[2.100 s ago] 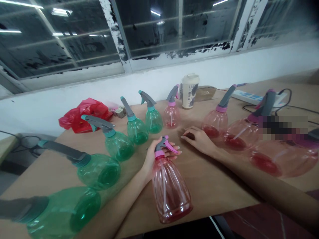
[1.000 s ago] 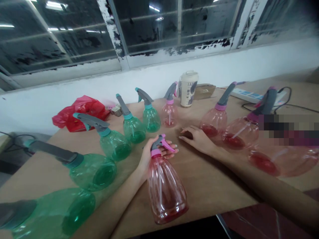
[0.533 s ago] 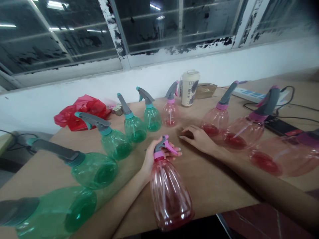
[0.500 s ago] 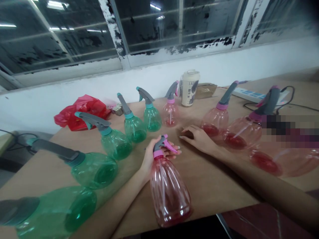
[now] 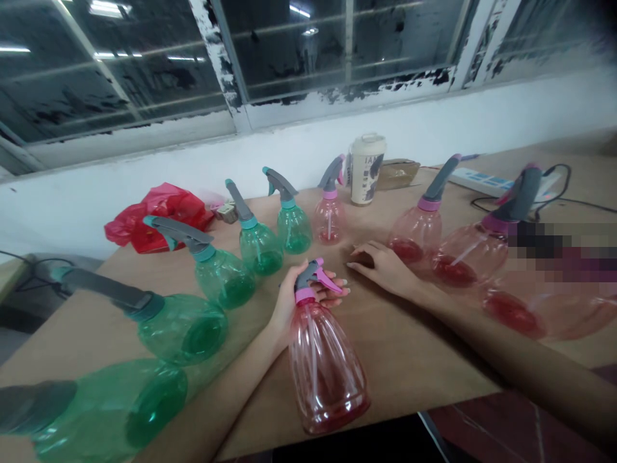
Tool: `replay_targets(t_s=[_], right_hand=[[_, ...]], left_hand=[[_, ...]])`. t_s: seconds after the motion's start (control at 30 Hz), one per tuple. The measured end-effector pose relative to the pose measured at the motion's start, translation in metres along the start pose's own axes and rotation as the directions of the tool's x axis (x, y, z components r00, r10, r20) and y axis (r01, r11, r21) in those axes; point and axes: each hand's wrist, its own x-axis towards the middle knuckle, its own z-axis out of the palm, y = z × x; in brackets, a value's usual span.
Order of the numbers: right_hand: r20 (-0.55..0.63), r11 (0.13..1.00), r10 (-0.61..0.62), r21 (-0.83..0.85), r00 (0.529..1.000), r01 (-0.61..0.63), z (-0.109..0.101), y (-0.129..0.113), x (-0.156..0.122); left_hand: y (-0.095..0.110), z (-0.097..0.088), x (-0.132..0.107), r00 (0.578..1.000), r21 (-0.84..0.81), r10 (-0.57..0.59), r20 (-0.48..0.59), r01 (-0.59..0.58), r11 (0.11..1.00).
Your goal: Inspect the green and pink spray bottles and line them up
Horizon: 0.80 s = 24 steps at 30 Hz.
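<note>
Your left hand (image 5: 288,303) grips the pink spray bottle (image 5: 330,370) at its neck, in the near middle, its base tilted toward you; for a steady hold, support the neck firmly and leave the trigger (image 5: 328,281) unpressed. Your right hand (image 5: 384,267), loosely curled at the table (image 5: 395,363), holds nothing. Counted left to right: five green bottles (image 5: 224,280), one red bag (image 5: 164,209), one far pink bottle (image 5: 330,218), one cup (image 5: 367,170), three right-hand pink bottles (image 5: 415,228).

we count five green spray bottles (image 5: 226,283), five pink spray bottles (image 5: 330,370), two hands (image 5: 388,270), one tall cup (image 5: 367,172), one red bag (image 5: 161,218) and one white power strip (image 5: 484,183).
</note>
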Motion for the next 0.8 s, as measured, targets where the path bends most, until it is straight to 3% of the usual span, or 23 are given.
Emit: replay_targets(t_s=[0.3, 0.5, 0.67, 0.8], right_hand=[[0.021, 1.0, 0.02, -0.015, 1.0, -0.02, -0.001, -0.002, 0.0], [0.037, 1.0, 0.014, -0.021, 0.999, -0.013, -0.002, -0.003, 0.0], [0.029, 1.0, 0.019, -0.013, 0.999, -0.019, -0.002, -0.005, -0.001], [0.051, 0.998, 0.037, 0.041, 0.998, -0.039, -0.006, -0.018, -0.005]], left_hand=[[-0.002, -0.002, -0.001, 1.0, 0.038, 0.003, 0.023, -0.004, 0.999], [-0.004, 0.01, -0.012, 0.993, 0.094, 0.094, 0.067, -0.1, 0.99], [0.006, 0.007, -0.008, 0.976, 0.103, 0.187, -0.114, -0.176, 0.979], [0.014, 0.003, -0.005, 0.972, 0.107, 0.199, -0.125, -0.187, 0.977]])
